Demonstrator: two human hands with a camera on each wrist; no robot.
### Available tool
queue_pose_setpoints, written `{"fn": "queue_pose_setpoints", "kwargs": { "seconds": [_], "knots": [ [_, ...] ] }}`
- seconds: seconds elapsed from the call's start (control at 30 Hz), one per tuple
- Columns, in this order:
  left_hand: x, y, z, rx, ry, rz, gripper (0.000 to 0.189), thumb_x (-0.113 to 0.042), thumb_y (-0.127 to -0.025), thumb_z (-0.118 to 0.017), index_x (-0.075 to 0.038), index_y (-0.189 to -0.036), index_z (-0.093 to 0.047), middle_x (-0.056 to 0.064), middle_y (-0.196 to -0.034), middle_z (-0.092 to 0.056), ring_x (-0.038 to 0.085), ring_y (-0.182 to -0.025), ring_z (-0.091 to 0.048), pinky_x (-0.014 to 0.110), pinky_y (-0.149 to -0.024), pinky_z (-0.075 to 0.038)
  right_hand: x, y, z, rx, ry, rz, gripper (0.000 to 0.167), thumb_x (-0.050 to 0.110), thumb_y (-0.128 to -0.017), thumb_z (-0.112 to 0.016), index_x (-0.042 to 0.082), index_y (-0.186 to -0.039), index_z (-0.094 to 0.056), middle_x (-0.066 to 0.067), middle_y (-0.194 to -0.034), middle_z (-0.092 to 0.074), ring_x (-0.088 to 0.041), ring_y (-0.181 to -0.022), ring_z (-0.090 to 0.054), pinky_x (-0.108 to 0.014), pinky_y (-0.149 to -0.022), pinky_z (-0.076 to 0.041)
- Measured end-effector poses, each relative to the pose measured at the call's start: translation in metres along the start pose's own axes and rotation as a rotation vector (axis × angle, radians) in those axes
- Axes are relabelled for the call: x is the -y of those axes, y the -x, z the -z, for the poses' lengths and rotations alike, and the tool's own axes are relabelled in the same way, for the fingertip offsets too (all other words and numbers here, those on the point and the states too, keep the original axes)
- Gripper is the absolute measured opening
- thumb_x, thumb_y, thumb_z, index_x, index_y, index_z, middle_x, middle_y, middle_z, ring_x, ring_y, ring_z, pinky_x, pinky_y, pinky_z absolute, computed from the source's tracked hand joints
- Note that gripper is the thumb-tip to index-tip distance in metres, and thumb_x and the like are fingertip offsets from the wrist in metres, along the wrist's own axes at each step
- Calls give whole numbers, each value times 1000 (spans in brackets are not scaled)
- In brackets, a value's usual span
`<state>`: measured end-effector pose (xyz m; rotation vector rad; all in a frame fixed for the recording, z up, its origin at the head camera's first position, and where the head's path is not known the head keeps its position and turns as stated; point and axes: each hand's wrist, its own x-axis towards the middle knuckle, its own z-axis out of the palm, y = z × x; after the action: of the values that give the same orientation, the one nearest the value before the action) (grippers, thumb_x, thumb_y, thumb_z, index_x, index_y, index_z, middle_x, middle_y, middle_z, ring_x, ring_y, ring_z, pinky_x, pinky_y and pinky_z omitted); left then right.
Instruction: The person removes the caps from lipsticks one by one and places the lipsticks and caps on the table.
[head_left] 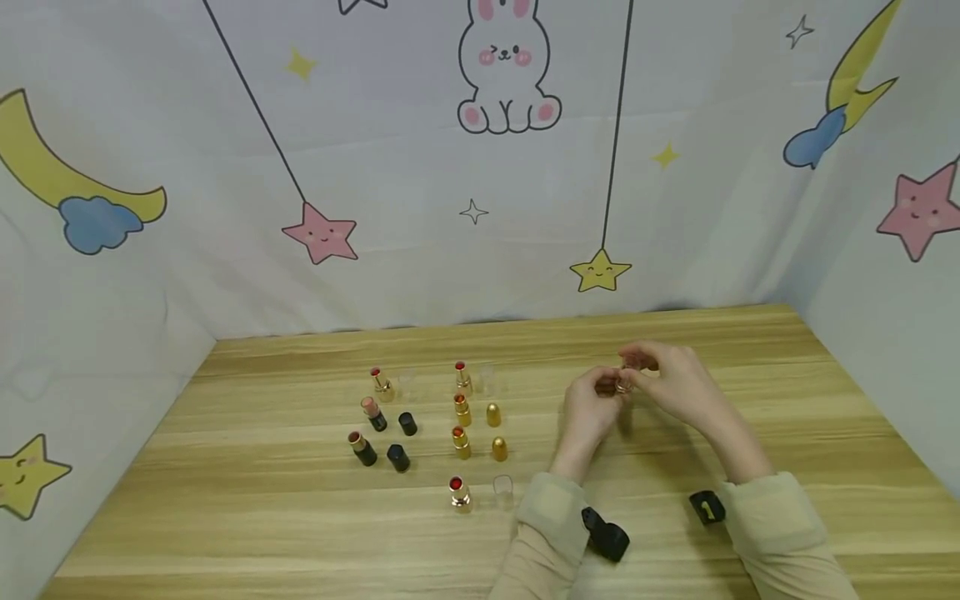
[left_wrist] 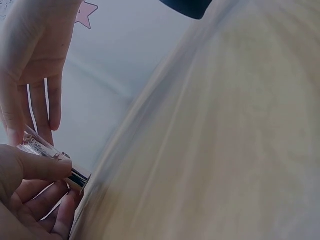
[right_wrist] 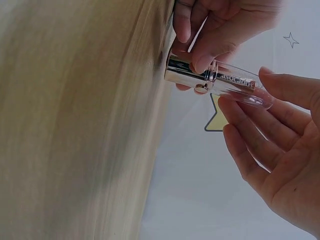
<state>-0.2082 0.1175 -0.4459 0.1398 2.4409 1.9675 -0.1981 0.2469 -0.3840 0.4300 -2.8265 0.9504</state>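
A lipstick (right_wrist: pixel 189 70) with a shiny gold base and a clear lettered cap (right_wrist: pixel 242 85) is held between both hands over the right part of the table. My left hand (head_left: pixel 592 407) grips the gold base, its thumb lying along the side in the left wrist view. From the cap end my right hand (head_left: pixel 678 383) pinches the clear cap between thumb and fingertips. The cap sits over the lipstick's upper part, in line with the base. In the left wrist view, the lipstick (left_wrist: pixel 75 179) has its base end close to the tabletop.
Left of the hands stand several uncapped lipsticks, among them gold ones (head_left: pixel 462 444) and black ones (head_left: pixel 363 450). Their caps stand beside them: black (head_left: pixel 398 458), gold (head_left: pixel 499 450) and clear (head_left: pixel 503 490). A printed cloth (head_left: pixel 420 275) walls the wooden table (head_left: pixel 262 517) behind and at both sides.
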Motion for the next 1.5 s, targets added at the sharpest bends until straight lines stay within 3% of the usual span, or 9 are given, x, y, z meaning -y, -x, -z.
{"fn": "queue_pose_setpoints", "kwargs": {
  "seconds": [0.3,0.8,1.5],
  "knots": [
    [-4,6,4,-28,40,-1,22,7,-77,-71,-2,-98,-71,11,-93,-74,13,-85,-68,17,-77,-54,4,1,2,-17,-33,38,28,8,-90,-65,-4,-115,-64,-20,-104,-71,-38,-99,-66,-52,-88,-52],
    [-8,14,10,-4,74,31,27,1,-80,-72,-8,-106,-71,6,-101,-73,14,-93,-67,24,-82,-56,8,4,4,-44,-53,54,31,13,-91,-65,-1,-118,-64,-18,-108,-71,-38,-101,-66,-53,-86,-52],
    [-15,17,15,-22,102,-51,28,2,-82,-70,-6,-109,-72,9,-103,-73,15,-94,-67,22,-81,-56,12,5,8,-107,-64,82,29,13,-92,-63,0,-118,-65,-18,-107,-71,-37,-99,-66,-55,-85,-52]
  ]
}}
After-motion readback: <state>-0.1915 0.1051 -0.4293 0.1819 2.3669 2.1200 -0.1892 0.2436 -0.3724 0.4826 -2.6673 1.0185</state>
